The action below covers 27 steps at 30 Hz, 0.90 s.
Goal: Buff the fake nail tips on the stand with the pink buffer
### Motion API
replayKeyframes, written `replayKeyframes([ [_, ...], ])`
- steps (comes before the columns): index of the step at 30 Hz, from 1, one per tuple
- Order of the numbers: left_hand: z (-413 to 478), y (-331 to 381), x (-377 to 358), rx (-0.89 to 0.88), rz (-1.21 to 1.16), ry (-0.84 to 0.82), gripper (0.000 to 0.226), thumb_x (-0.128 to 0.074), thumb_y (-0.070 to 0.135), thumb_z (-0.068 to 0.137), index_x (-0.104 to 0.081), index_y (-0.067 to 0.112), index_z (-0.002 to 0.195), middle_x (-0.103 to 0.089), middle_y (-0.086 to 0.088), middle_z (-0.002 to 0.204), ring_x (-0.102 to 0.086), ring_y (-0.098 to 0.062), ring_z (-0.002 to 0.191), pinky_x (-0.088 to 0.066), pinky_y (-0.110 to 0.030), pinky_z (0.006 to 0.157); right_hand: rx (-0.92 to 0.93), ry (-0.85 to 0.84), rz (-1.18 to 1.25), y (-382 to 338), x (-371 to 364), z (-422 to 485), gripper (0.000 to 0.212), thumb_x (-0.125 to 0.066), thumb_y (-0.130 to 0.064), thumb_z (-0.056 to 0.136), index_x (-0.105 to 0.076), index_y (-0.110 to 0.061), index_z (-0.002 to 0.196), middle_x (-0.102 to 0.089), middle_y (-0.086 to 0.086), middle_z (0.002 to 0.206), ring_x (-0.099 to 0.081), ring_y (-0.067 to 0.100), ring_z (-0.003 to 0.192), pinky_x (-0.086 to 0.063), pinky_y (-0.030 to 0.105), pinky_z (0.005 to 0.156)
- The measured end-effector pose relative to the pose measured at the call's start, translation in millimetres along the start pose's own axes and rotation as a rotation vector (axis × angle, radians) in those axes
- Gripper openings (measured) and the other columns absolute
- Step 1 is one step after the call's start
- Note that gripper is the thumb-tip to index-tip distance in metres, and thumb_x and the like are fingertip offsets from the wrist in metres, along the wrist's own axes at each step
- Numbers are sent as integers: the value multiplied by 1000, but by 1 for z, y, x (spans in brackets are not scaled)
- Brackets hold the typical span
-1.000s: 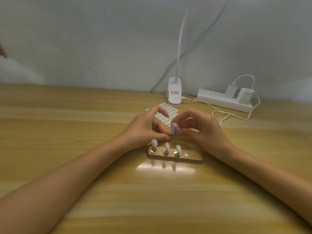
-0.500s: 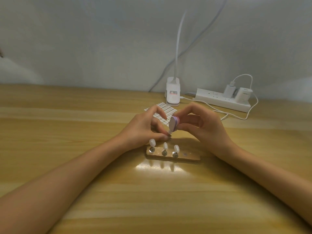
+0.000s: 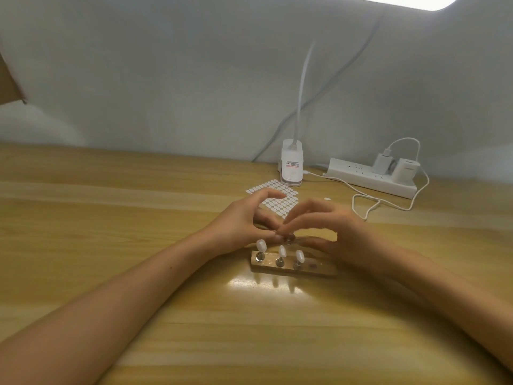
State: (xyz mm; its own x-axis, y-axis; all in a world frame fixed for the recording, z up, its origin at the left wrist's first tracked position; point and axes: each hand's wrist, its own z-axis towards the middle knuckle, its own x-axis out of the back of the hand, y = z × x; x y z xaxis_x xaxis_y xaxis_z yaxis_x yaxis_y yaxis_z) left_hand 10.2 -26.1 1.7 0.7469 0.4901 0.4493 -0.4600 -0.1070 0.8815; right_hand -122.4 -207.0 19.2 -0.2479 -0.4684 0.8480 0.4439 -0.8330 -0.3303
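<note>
— Nail tips [image 3: 282, 250]: count and place?
— Three, white, upright on pegs in the wooden stand [image 3: 319, 269], just on the near side of both hands.
— Left hand [image 3: 241, 226]?
— Thumb and forefinger arched apart; lower fingers curled, touching a small metal piece [image 3: 290, 239].
— Right hand [image 3: 341, 234]?
— Blurred; fingers curled down onto the same piece. Which hand grips it: cannot tell.
</note>
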Motion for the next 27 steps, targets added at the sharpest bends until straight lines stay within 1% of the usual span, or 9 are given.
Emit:
replayKeyframes([
  [4,0,-1,3,3,51,26,75,-77,2,83,-40,27,144,-78,7,101,-71,-3,99,-52,-20,96,-47,-77,-113,-5,0,0,25,-72,-8,88,-76,-21,109,-62,-3,101,-63,9,88,-52,20,77],
  [8,-2,-2,5,-19,11,162,58,-71,5,89,-46,27,136,-77,12,99,-69,1,98,-49,-17,91,-79,-99,-208,-7,4,1,19,-74,-9,87,-78,-17,103,-61,-9,93,-60,8,76,-52,22,67],
  [11,-3,-4,7,-18,-52,225,49,-64,6,94,-45,23,137,-77,11,102,-67,-2,107,-47,-32,104,-160,-112,-213,-10,12,1,16,-75,-10,86,-78,-17,100,-63,-11,90,-60,4,73,-53,19,68],
  [13,-3,-4,8,-17,-84,237,46,-63,7,96,-46,22,136,-77,10,103,-67,-4,109,-45,-40,109,-202,-124,-189,-14,21,-2,17,-76,-10,84,-79,-18,99,-64,-13,88,-63,3,73,-55,20,74],
  [16,-3,-6,8,-20,-104,232,41,-62,8,96,-48,22,132,-77,8,102,-68,-5,108,-45,-44,109,-203,-128,-155,-26,33,-9,21,-77,-11,81,-78,-21,99,-59,-26,88,-66,0,76,-51,8,72],
  [20,-3,-6,6,-20,-114,215,38,-63,9,96,-50,23,129,-78,7,101,-69,-7,107,-45,-45,109,-226,-163,-133,-43,37,-15,23,-77,-12,81,-78,-24,100,-57,-26,88,-64,-1,86,-50,6,73],
  [24,-3,-6,7,-20,-132,215,35,-62,14,97,-50,24,129,-78,7,99,-69,-6,105,-46,-40,107,-232,-148,-142,-45,26,-15,24,-77,-11,82,-78,-24,102,-59,-21,89,-64,-3,78,-50,5,75],
  [26,-4,-5,6,-32,-156,218,31,-60,18,99,-51,23,128,-78,6,98,-70,-6,101,-48,-33,100,-231,-155,-167,-44,21,-17,21,-76,-19,83,-78,-26,103,-60,-18,92,-60,-6,78,-50,7,75],
  [27,-4,-5,6,-34,-166,222,29,-58,20,100,-51,23,129,-78,6,97,-70,-7,99,-49,-31,96,-243,-166,-162,-45,20,-17,22,-73,-30,83,-77,-29,105,-61,-19,94,-60,-6,81,-50,8,76],
])
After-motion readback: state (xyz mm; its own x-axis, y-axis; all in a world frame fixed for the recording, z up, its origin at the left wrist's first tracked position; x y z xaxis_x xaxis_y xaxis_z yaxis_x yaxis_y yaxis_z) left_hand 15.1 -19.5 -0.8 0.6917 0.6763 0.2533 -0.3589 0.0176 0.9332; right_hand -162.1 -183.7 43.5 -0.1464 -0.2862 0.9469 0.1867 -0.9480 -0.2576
